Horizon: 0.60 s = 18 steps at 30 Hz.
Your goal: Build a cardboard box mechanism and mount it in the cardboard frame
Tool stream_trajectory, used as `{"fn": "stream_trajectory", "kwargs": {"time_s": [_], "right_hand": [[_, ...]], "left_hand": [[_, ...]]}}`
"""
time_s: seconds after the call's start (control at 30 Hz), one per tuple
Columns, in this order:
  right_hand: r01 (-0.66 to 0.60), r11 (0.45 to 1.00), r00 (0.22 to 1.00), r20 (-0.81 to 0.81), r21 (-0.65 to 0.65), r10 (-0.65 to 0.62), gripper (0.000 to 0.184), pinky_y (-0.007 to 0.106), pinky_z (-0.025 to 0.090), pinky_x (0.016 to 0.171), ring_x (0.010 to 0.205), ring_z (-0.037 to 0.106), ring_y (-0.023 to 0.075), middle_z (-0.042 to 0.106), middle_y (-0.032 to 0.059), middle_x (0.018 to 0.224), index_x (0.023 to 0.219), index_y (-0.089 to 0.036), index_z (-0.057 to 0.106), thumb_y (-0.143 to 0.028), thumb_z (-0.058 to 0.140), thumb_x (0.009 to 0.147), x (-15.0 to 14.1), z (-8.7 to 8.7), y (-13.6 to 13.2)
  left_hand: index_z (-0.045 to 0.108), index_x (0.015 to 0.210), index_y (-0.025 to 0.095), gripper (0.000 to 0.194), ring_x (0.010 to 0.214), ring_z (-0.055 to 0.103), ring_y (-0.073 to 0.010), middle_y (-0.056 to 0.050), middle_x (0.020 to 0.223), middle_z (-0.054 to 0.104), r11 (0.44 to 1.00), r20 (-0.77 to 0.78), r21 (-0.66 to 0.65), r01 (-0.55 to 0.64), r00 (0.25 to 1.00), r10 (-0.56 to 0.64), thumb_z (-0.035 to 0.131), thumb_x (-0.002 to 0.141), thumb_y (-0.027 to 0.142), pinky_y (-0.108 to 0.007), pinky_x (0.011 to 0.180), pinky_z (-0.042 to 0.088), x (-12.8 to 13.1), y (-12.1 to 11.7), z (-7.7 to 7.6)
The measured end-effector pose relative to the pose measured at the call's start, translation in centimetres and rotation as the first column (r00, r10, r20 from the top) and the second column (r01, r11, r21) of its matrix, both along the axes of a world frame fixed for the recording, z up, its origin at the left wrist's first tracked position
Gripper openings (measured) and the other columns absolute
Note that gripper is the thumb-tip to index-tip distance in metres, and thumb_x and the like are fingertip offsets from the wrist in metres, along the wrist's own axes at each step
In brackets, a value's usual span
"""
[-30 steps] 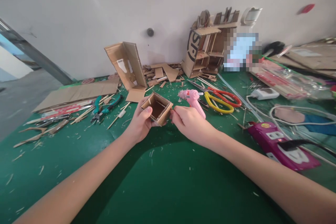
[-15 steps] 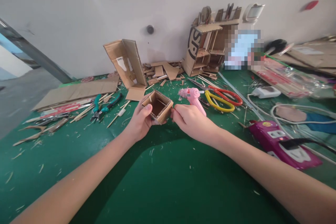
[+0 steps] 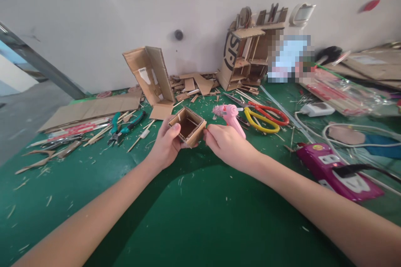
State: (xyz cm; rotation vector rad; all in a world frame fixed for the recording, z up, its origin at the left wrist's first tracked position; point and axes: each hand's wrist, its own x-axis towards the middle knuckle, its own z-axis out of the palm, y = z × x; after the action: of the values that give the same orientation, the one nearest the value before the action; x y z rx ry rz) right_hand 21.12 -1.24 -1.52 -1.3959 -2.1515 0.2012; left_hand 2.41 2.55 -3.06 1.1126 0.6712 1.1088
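Observation:
A small open-topped cardboard box (image 3: 194, 134) is tilted toward me over the table, its dark inside showing. My left hand (image 3: 166, 144) grips it from the left, with the thumb on the near rim and the other fingers beneath. At the box's right side, my right hand (image 3: 227, 145) is closed with thumb and forefinger pinched together. Whatever lies between those fingertips is hidden or too small to make out. Just behind the right hand lies a pink glue gun (image 3: 231, 115), its nozzle pointing left.
Scissors (image 3: 261, 121) with yellow and red handles lie beyond the glue gun. Green-handled pliers (image 3: 115, 129) rest on the left. A folded cardboard piece (image 3: 150, 75) and a cardboard shelf (image 3: 242, 60) stand at the wall. A purple power strip (image 3: 340, 171) lies on the right.

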Motion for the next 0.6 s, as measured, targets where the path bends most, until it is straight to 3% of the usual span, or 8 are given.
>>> {"fn": "stream_trajectory", "kwargs": {"time_s": [0.43,0.6], "right_hand": [[0.006,0.997,0.994,0.106,-0.075,0.002,0.034,0.030,0.027,0.060,0.057,0.043,0.0125,0.057,0.0017,0.067,0.072,-0.019,0.046,-0.027,0.031,0.102,-0.06,0.31,0.18],[0.025,0.991,0.993,0.114,-0.131,-0.010,0.036,0.030,0.027,0.058,0.060,0.051,0.0146,0.063,0.0045,0.072,0.079,-0.017,0.053,-0.029,0.028,0.103,-0.13,0.67,-0.01]], "left_hand": [[0.049,0.121,0.025,0.051,0.080,0.070,-0.0243,-0.007,0.111,0.065,0.995,-0.057,0.005,-0.098,0.993,0.098,0.064,0.082,0.053,-0.033,0.051,0.060,0.46,-0.45,-0.06],[0.047,0.121,0.027,0.045,0.082,0.069,-0.0233,-0.005,0.114,0.063,0.994,-0.039,0.022,-0.108,0.993,0.109,0.063,0.084,0.049,-0.033,0.052,0.060,0.48,-0.55,-0.21]]}}
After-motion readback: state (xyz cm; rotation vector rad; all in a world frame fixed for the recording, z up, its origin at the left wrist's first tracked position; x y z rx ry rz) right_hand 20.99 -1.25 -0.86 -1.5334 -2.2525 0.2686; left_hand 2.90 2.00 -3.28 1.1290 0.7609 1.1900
